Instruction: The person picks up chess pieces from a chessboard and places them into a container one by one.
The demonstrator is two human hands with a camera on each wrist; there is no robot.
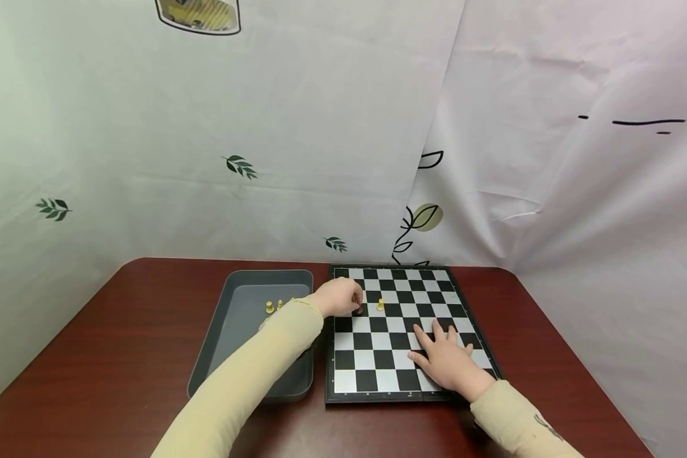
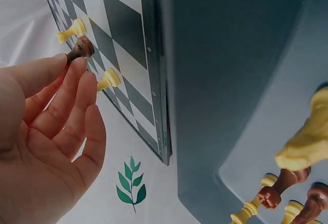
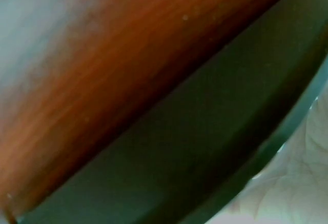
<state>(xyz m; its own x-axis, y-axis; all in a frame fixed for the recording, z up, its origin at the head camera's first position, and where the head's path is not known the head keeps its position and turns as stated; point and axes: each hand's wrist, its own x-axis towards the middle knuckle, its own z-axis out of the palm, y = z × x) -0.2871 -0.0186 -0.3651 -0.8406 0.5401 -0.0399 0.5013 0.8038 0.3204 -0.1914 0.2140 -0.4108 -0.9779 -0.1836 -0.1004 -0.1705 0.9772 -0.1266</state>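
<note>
In the left wrist view, a brown piece (image 2: pixel 81 48) is being pinched between the thumb and fingertips of the left hand (image 1: pixel 338 297); in the head view it is mostly being hidden. It is being held toward the board's (image 1: pixel 364 360) ten o'clock; whether squares are being touched cannot be told. Two yellow pieces (image 2: pixel 72 31) on the board are being shown by the left wrist view, only one from the head. Other brown pieces (image 2: pixel 313 206) are being revealed there too, in the tray (image 1: pixel 269 272), which is lying at the board's nine o'clock. The right hand (image 1: pixel 446 362) is being rested, fingers spread, at four o'clock; its fingers are not being shown by the blurred right wrist view. On the held piece, a broad, reddish end and a narrower, darker stem are being displayed.
</note>
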